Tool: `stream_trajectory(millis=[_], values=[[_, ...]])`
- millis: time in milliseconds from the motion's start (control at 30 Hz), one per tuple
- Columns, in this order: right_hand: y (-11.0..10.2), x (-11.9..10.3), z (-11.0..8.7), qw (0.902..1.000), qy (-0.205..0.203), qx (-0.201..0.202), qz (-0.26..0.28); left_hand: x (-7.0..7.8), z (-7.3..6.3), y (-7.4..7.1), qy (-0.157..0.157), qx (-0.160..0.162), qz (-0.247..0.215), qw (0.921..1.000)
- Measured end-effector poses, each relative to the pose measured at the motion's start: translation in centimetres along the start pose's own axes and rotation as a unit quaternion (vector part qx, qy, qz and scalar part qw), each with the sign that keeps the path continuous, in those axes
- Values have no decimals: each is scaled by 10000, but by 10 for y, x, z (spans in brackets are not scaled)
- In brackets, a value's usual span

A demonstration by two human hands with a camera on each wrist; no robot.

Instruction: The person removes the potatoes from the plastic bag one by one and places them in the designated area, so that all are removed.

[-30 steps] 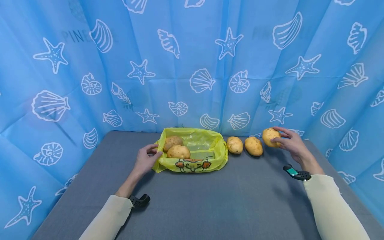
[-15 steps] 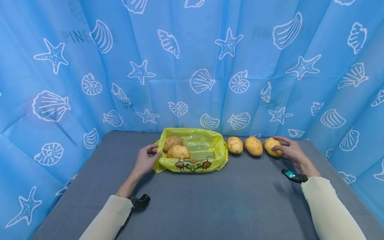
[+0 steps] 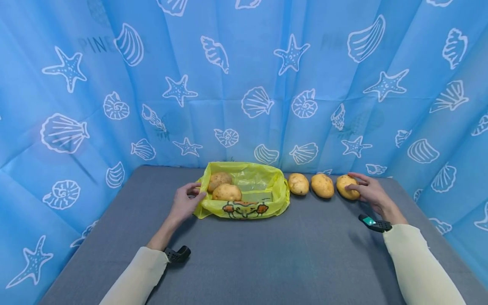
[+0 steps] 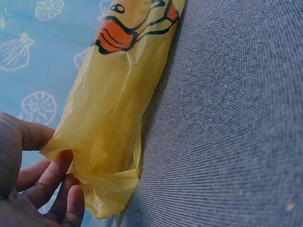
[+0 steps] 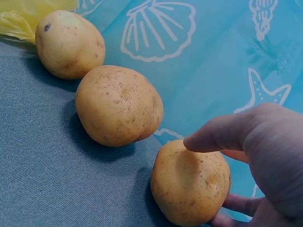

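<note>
At the left end of a yellow plastic bag (image 3: 280, 203), my left hand (image 3: 186, 203) pinches the rim between thumb and fingers. The left wrist view shows the pinched corner of the bag (image 4: 102, 123) up close. The bag lies with its mouth open, and two potatoes sit in its left half, a browner potato (image 3: 218, 179) behind a paler potato (image 3: 227, 193). To its right, my right hand (image 3: 373, 195) holds the rightmost potato (image 5: 189, 184) on the table, thumb on the near side and fingers on the far side.
Between the bag and my right hand stand two more potatoes in the row, a rounder potato (image 3: 298, 184) near the bag and a longer potato (image 3: 322, 186). A grey cloth-covered table (image 3: 274, 258) lies under everything. Behind hangs a blue curtain (image 3: 228, 106) with shell prints.
My right hand has lowered the potato from above the table down to the right end of the row, and has since stayed there. The left hand and the bag have stayed put.
</note>
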State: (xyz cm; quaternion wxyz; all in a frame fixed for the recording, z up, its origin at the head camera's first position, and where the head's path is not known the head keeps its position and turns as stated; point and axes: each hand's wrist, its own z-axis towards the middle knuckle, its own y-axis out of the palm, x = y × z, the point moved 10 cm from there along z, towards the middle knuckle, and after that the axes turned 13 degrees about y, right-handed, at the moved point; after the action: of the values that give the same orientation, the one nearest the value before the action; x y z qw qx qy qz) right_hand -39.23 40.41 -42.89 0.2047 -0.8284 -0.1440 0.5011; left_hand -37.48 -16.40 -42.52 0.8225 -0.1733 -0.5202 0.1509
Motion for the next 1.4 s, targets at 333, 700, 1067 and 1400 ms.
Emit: stream_trajectory(millis=[333,700,1067,1400], values=[[-9,-17,-7,9990,-284,285,-207,2,1,0,72,45,-57,9999],[9,-85,-43,9844,-1457,783,-599,2,0,0,33,19,-86,10000],[102,-144,-68,9733,-2263,99,-372,2,-1,-1,47,35,-80,10000],[202,-176,-77,9579,-2708,-897,-326,2,0,-1,101,11,-64,9999]])
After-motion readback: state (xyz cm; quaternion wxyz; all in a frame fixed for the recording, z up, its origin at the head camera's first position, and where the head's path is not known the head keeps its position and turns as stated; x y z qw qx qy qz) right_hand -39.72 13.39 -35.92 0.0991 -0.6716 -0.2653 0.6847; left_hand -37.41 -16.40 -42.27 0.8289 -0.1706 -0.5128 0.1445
